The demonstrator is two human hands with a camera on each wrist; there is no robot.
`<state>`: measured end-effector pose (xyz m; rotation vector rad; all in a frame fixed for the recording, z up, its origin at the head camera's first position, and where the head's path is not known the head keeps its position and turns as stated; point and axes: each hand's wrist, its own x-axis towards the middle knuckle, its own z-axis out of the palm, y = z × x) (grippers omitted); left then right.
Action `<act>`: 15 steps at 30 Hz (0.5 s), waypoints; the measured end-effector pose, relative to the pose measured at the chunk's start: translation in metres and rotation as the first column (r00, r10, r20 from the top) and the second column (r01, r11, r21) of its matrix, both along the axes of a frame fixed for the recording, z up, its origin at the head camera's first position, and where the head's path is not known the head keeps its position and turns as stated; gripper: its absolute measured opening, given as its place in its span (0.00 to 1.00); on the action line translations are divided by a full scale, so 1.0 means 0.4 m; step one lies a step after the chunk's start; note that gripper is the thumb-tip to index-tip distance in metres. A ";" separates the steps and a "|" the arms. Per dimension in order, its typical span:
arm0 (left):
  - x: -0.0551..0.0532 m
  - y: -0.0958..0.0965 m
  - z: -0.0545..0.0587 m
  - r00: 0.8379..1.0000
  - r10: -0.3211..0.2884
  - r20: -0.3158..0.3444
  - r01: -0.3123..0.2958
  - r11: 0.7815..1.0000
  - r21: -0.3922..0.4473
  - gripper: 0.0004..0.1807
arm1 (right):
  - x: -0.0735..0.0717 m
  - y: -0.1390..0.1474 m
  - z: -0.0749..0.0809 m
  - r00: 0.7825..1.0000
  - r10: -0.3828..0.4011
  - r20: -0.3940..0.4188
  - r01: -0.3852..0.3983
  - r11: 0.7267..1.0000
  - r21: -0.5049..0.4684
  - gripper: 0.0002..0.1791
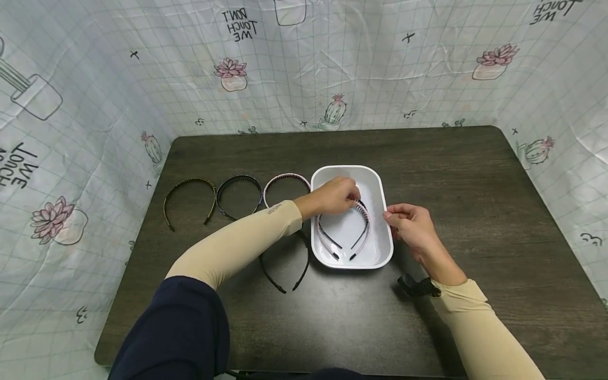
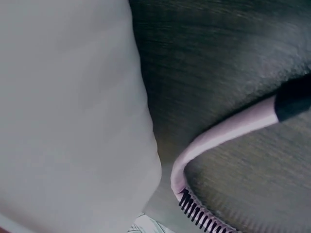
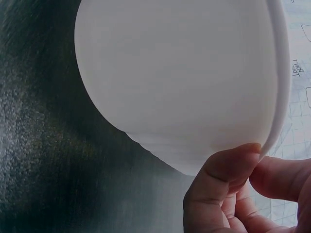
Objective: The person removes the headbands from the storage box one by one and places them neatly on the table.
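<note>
A white tray (image 1: pixel 351 263) stands on the table with a pink headband (image 1: pixel 327 244) and a dark headband (image 1: pixel 359 237) inside it, one overlapping the other. My left hand (image 1: pixel 334 195) reaches over the tray's left rim, its curled fingers pinching the top of a headband; which of the two is hidden. At the right rim, my right hand (image 1: pixel 410 227) grips the tray between thumb and fingers, also visible in the right wrist view. Just left of the tray lies another pink headband (image 2: pixel 228 131), toothed along its arch.
A gold-brown headband (image 1: pixel 190 179) and a dark blue headband (image 1: pixel 239 177) lie in a row to the left. Nearer the front is a black headband (image 1: pixel 302 275), partly under my left forearm. Patterned cloth (image 1: pixel 285 100) hangs behind the dark table (image 1: pixel 475 174).
</note>
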<state>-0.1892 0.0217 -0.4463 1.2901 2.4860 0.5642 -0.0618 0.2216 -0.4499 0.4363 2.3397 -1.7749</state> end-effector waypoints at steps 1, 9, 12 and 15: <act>0.000 0.001 0.001 1.000 -0.005 -0.007 0.005 1.000 -0.011 0.08 | 0.000 0.000 0.000 1.000 -0.002 0.001 0.002 1.000 -0.004 0.21; 0.004 0.005 0.002 0.999 -0.013 -0.036 0.011 0.999 -0.034 0.08 | -0.001 0.001 -0.002 1.000 -0.007 0.011 0.007 1.000 -0.015 0.21; 0.004 0.006 0.000 0.999 -0.005 -0.040 0.005 1.000 -0.018 0.09 | -0.002 0.001 -0.003 1.000 -0.008 0.010 0.008 1.000 -0.019 0.22; 0.003 0.006 -0.002 0.999 0.004 -0.041 -0.004 1.000 -0.005 0.08 | -0.002 0.002 -0.003 1.000 -0.007 0.008 0.007 1.000 -0.022 0.22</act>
